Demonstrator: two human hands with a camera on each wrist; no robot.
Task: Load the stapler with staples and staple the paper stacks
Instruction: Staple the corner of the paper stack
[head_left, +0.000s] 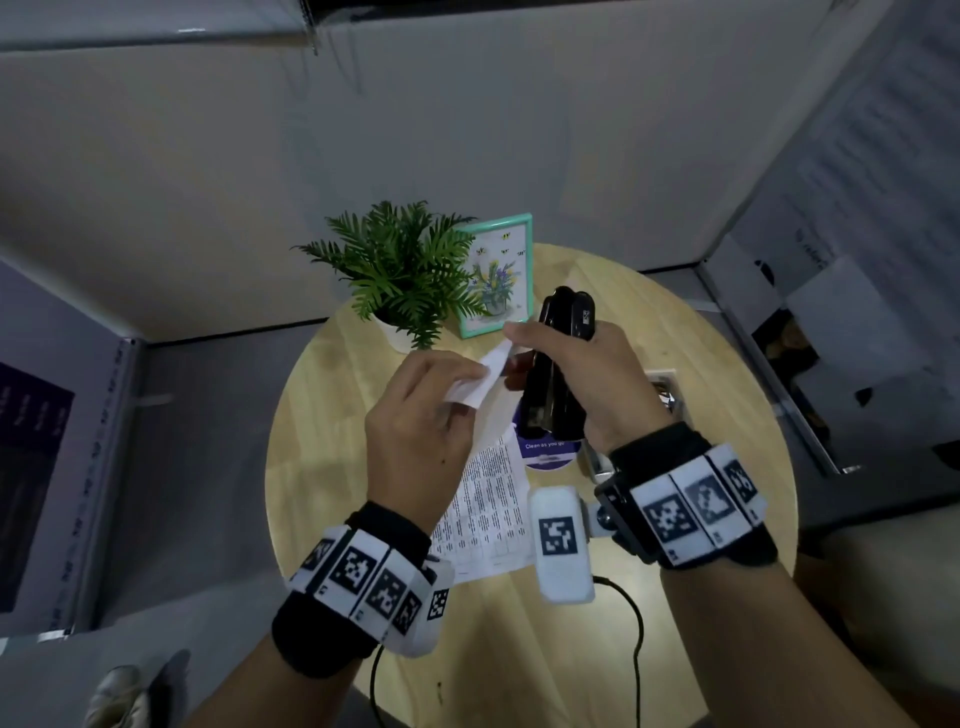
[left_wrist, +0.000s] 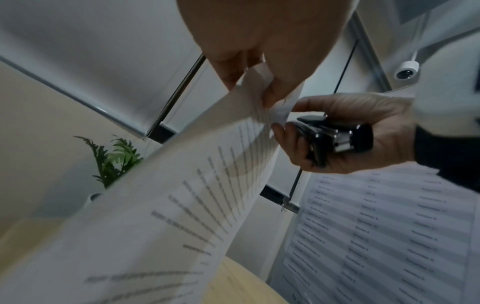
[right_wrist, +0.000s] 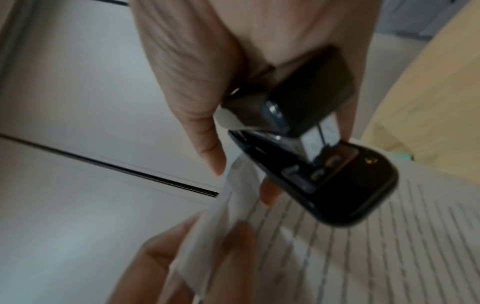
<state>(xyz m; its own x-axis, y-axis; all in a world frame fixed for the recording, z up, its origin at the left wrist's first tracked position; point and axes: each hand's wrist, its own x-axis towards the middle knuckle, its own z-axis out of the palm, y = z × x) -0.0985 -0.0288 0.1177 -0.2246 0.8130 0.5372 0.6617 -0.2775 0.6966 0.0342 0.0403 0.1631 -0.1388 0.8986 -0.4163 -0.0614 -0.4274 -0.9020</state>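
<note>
Black wristbands (head_left: 332, 639), checkered marker tags (head_left: 696, 506).

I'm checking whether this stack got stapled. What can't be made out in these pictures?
- Staples inside the stapler: head view, right hand wraps it.
- Paper corner in the stapler's mouth or beside it: right wrist view, motion blur.
- Printed text on the paper stack: left wrist view, blurred.

"Clean as you go" on purple card (head_left: 550, 451)
</note>
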